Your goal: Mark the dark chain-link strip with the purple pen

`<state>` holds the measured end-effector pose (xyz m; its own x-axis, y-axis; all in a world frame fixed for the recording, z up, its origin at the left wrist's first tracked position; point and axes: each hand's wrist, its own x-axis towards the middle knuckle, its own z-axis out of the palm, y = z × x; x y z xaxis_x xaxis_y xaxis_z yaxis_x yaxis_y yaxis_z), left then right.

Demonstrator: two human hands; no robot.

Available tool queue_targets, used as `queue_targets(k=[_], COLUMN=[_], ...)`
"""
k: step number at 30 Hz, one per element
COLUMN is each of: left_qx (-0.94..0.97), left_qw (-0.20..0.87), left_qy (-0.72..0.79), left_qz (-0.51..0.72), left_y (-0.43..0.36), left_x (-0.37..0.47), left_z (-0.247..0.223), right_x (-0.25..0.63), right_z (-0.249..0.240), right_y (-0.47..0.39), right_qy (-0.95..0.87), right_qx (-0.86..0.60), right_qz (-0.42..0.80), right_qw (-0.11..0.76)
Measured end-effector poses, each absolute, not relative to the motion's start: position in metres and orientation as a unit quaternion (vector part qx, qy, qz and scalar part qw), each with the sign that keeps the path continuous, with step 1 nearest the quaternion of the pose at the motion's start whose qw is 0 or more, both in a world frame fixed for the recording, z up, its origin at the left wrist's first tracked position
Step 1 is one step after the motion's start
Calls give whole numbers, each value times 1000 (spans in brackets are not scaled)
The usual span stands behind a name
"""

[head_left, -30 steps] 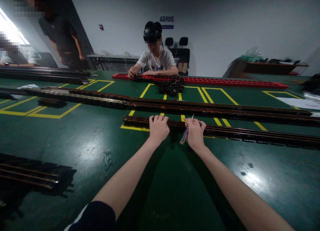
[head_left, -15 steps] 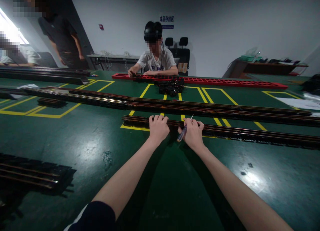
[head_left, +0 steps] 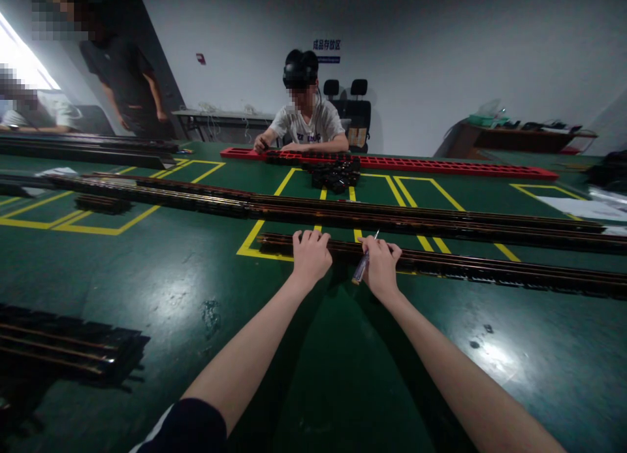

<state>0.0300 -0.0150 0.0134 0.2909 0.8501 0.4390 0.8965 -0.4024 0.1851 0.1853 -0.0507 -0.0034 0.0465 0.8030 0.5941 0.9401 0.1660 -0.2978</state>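
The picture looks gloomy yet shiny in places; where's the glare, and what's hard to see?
Head view: glare on the green table, either side of the left hand and right hand; a blazing white patch, upper left; dark shadows below the hands; the black strip nearest them, too dark for fine detail.

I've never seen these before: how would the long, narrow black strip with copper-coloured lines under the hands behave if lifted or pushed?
The long black strip would probably sag if lifted at one end, being so narrow for its length. Lying low, it seems likelier to slide than roll. Its shiny highlights suggest possible slipperiness.
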Motion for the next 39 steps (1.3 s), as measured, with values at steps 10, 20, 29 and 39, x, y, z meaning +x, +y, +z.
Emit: queue_targets(k=[10,20,29,39], left_qx=[-803,-803,-804,-801], left_qw=[45,39,49,15], left_qy=[-541,-543,-545,-540], left_qz=[-245,-242,-230,-259], left_y=[-14,-14,-16,-18], left_x=[29,29,29,27], left_z=[11,12,14,14], right_x=[190,185,185,186], right_z=[-6,1,1,-1], right_y=[-49,-53,-53,-50], right_qy=[-684,-716,-730,-745], right_qx=[-593,-573,-577,-592], right_qz=[-95,-96,-98,-121], right_qw=[414,389,353,283])
